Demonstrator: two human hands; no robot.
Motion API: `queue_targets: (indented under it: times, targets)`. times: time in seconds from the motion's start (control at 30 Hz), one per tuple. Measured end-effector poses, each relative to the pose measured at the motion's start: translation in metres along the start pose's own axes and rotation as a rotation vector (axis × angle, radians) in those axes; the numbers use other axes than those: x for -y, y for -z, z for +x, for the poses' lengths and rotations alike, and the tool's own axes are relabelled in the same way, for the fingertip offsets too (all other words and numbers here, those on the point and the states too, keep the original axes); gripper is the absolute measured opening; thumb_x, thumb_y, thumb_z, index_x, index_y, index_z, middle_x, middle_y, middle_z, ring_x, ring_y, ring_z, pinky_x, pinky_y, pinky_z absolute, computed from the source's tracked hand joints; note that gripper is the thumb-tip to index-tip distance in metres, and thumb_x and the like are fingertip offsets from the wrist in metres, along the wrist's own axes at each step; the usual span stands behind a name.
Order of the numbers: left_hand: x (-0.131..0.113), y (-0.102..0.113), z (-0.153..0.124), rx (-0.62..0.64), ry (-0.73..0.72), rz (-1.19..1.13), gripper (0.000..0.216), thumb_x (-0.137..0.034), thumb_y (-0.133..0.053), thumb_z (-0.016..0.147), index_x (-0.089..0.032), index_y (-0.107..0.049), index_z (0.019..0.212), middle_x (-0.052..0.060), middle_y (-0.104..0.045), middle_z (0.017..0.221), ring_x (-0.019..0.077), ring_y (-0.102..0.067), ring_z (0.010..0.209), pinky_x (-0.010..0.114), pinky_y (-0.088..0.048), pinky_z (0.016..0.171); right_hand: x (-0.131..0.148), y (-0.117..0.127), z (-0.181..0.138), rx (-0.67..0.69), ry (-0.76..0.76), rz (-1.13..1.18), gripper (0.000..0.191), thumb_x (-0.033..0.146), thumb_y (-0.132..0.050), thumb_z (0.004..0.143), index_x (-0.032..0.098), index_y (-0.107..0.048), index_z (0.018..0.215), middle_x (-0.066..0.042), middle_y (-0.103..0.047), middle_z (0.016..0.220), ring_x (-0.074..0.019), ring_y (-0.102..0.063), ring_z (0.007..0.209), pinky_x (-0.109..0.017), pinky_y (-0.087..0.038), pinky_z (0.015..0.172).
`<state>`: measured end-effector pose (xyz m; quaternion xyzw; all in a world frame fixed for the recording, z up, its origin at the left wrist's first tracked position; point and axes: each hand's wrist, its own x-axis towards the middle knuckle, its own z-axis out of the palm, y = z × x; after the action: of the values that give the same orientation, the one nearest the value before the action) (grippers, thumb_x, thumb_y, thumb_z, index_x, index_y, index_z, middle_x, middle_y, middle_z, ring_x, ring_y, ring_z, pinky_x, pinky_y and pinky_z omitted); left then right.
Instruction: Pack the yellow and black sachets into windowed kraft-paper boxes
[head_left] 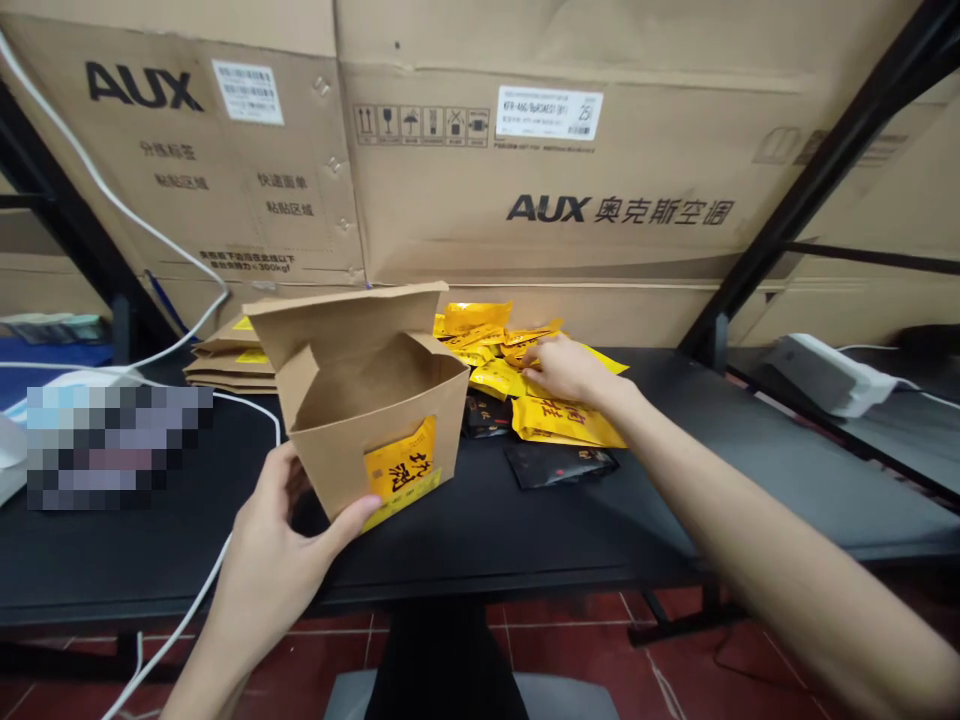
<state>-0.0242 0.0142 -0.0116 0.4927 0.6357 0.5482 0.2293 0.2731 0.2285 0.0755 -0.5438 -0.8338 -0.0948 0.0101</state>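
My left hand (281, 545) grips the lower left corner of an open brown paper box (360, 400) with a yellow label, holding it tilted just above the black table (675, 500). My right hand (564, 368) reaches into a pile of yellow packets (480, 340) behind the box, its fingers curled on one packet; whether they have it gripped is unclear. More yellow packets (562, 420) and black packets (559, 463) lie right of the box.
A stack of flat folded brown boxes (229, 362) lies at the back left. Large AUX cardboard cartons (525, 180) stand behind the table. A white cable (195, 590) crosses the left side. A white device (829, 375) sits at right. Black rack posts (817, 170) flank the table.
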Motion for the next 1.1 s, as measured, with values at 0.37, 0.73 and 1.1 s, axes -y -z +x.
queue_targets:
  times: [0.37,0.73,1.1]
  targets:
    - [0.001,0.0,-0.001,-0.03,0.06,-0.063,0.076,-0.06,-0.092,0.066,-0.031,-0.057,0.128,0.004,-0.074,0.13,0.0337,-0.07,0.125,0.053,-0.058,0.111,-0.028,-0.027,-0.007,-0.849,-0.217,0.679,0.011,0.033,-0.06,0.09,0.022,-0.057,0.09,-0.004,-0.067,0.077,-0.0182,-0.061,0.067,-0.036,-0.053,0.073]
    - [-0.004,-0.002,0.001,-0.042,0.043,-0.147,0.075,-0.06,-0.093,0.064,-0.027,-0.061,0.123,0.006,-0.074,0.128,0.034,-0.07,0.125,0.053,-0.059,0.11,-0.02,-0.027,-0.014,-0.861,-0.208,0.689,0.053,0.023,-0.059,0.084,0.019,-0.059,0.137,-0.006,-0.074,0.091,-0.0212,-0.067,0.069,-0.044,-0.06,0.082]
    - [-0.003,-0.001,0.0,-0.013,0.042,-0.119,0.078,-0.061,-0.091,0.067,-0.029,-0.06,0.13,0.006,-0.073,0.133,0.0344,-0.07,0.127,0.052,-0.059,0.11,-0.025,-0.033,-0.011,-0.822,-0.199,0.64,0.034,0.024,-0.059,0.09,0.019,-0.061,0.124,-0.01,-0.076,0.101,-0.0223,-0.069,0.076,-0.042,-0.058,0.082]
